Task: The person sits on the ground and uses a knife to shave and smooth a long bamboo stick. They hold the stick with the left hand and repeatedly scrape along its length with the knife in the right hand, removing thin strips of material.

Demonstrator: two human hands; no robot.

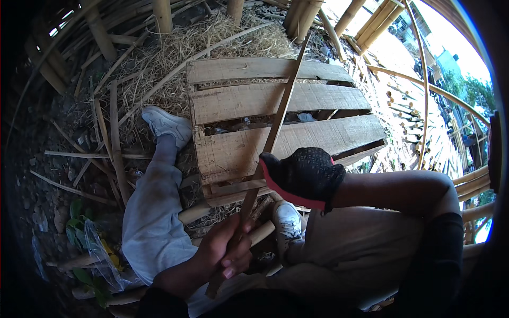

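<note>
A long, thin bamboo strip [281, 114] slants from near my lap up across a low slatted wooden platform [233, 151]. Bare and closed, my left hand [228, 248] grips the strip close to its lower end. Higher up, my right hand [305, 177] wears a black glove with red edging and is closed around the strip at the platform's near edge. Its fingertips are mostly hidden behind the glove's back. Just beyond my left hand shows the cut end of a pale bamboo piece [261, 234]; whether the hand touches it I cannot tell.
My legs straddle the platform's near corner, with one white shoe [167, 126] on its left and another [288, 220] by its front. Dry shavings [175, 58] heap behind. Loose bamboo sticks [114, 140] and clear plastic [103, 257] lie left. Bamboo posts [303, 20] stand at the back.
</note>
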